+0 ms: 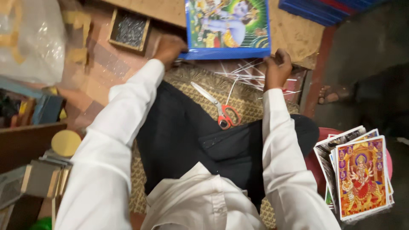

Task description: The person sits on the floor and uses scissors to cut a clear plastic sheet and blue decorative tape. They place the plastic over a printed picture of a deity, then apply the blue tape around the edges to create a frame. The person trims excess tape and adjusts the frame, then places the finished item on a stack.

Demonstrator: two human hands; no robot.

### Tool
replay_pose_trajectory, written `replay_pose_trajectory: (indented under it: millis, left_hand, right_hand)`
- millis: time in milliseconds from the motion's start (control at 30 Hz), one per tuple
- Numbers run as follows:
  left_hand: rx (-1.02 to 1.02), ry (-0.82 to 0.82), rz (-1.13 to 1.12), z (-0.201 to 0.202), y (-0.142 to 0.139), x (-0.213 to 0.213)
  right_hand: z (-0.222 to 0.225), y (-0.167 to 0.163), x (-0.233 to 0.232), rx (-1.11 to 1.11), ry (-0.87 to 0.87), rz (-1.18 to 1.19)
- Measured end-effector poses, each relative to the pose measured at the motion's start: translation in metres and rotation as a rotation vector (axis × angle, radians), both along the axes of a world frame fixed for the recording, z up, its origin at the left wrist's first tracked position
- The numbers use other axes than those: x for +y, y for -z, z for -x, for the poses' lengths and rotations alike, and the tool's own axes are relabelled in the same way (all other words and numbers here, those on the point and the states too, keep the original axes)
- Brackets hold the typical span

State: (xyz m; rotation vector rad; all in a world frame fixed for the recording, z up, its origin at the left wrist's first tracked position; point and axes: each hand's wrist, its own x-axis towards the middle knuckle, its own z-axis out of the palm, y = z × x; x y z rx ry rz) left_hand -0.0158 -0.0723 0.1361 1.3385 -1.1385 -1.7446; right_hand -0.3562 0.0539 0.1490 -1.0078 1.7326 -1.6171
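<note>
Head view looks down on a blue-framed picture (pixel 227 26) lying flat on a board (pixel 294 36) before the seated person; the left hand (pixel 169 49) grips its near left corner, fingers curled, and the right hand (pixel 277 68) is closed on its near right corner; red-handled scissors (pixel 219 108) lie on the woven mat (pixel 251 104) between the arms; a stack of printed pictures (pixel 362 179) sits well apart at the right; a small tray of nails (pixel 129 30) stands near the left hand.

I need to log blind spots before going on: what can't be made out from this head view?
- Framed picture: top cut off by the frame edge.
- Left hand and right hand: fingertips hidden behind the picture's lower edge.
- Small tray: contents too small to identify.
- Print stack: lower prints covered by the top one.
</note>
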Motion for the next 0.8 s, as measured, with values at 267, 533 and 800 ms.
replay_pose_trajectory:
  millis: [267, 533, 800]
  left_hand:
    - [-0.150, 0.023, -0.031, 0.006, 0.003, 0.000]
    - [-0.161, 0.022, 0.072, -0.004, 0.000, 0.005]
    - [-0.033, 0.038, -0.115, -0.021, -0.001, -0.002]
  right_hand:
    - [-0.131, 0.000, 0.151, 0.973, -0.449, -0.501]
    - [-0.141, 0.013, 0.133, 0.576, -0.365, -0.630]
    - [-0.189, -0.030, 0.132, -0.613, -0.511, -0.679]
